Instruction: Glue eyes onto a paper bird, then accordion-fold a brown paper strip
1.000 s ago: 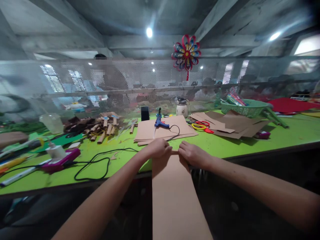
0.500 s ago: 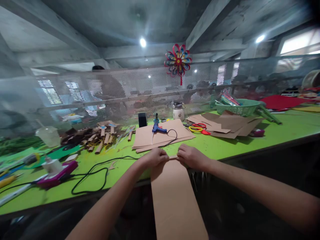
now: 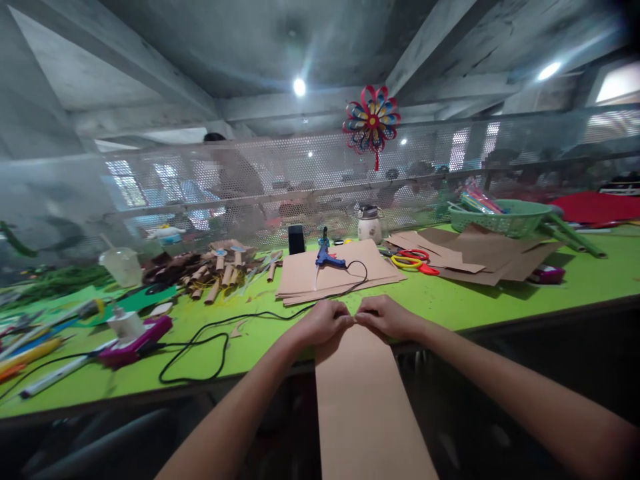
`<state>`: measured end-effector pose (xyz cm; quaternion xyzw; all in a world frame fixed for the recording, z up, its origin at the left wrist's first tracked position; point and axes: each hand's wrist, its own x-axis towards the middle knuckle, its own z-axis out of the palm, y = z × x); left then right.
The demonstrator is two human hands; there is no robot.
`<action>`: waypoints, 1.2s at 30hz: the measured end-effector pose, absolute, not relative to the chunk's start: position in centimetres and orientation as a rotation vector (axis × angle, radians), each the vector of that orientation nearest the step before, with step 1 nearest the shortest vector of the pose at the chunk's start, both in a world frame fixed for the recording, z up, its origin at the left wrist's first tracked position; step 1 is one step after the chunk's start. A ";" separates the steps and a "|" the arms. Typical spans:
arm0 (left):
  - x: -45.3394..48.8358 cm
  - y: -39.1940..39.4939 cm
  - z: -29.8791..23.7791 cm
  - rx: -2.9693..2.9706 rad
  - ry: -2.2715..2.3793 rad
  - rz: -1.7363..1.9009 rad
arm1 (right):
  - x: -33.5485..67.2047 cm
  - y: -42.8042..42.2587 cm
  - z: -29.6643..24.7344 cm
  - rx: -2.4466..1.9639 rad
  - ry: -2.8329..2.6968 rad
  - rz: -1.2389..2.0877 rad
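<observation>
No legible print anywhere: small black box [image 3: 296, 239] and white jar [image 3: 369, 227] at the back of the bench are too small and blurred to read. Long tan cardboard strip [image 3: 365, 400]: plain, matte, unprinted, straight parallel edges. Its far end lies on the near edge of the lime-green table [image 3: 475, 300]; the rest hangs off toward 6 o'clock and out of frame. Left hand [image 3: 323, 321] and right hand [image 3: 385, 317] sit side by side on that far end, fingers curled down, fingertips pinching the strip's end edge and meeting at its centre line, left from 9 o'clock, right from 3 o'clock. Both are closed on the strip; the end itself is hidden under the fingers. At 12 o'clock of the hands, just beyond: flat stack of tan card sheets [image 3: 305, 280] with a blue hot-glue gun [image 3: 327, 257] on top, its black cord [image 3: 200, 340] looping off toward 9 o'clock. Red and yellow scissors [image 3: 413, 259] at 1 o'clock on loose brown card offcuts [image 3: 480, 257]. Green mesh plastic basket [image 3: 500, 217] at 2 o'clock. Pile of rolled brown paper tubes [image 3: 220, 273] at 10 o'clock, magenta glue gun [image 3: 135, 333] at 9 o'clock. Red-blue-yellow paper flower [image 3: 371, 122] hangs on the perforated screen [image 3: 550, 147] at 12 o'clock.
</observation>
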<state>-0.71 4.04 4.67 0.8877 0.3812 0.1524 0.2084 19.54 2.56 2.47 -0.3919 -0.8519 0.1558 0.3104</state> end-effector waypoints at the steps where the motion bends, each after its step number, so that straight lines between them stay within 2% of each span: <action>1: -0.7 4.0 4.7 2.467 1.063 0.416 | 19.6 2.4 2.5 -1.044 -2.240 0.438; 14: -1.7 4.1 5.7 2.484 1.100 0.349 | 20.0 2.7 2.6 -1.016 -2.204 0.690; 25: -5.2 4.0 6.6 2.355 0.957 0.203 | 20.5 2.8 2.9 -0.976 -2.145 0.909; 36: -5.4 3.7 6.3 2.393 0.995 0.234 | 21.7 3.1 2.7 -0.852 -2.134 1.068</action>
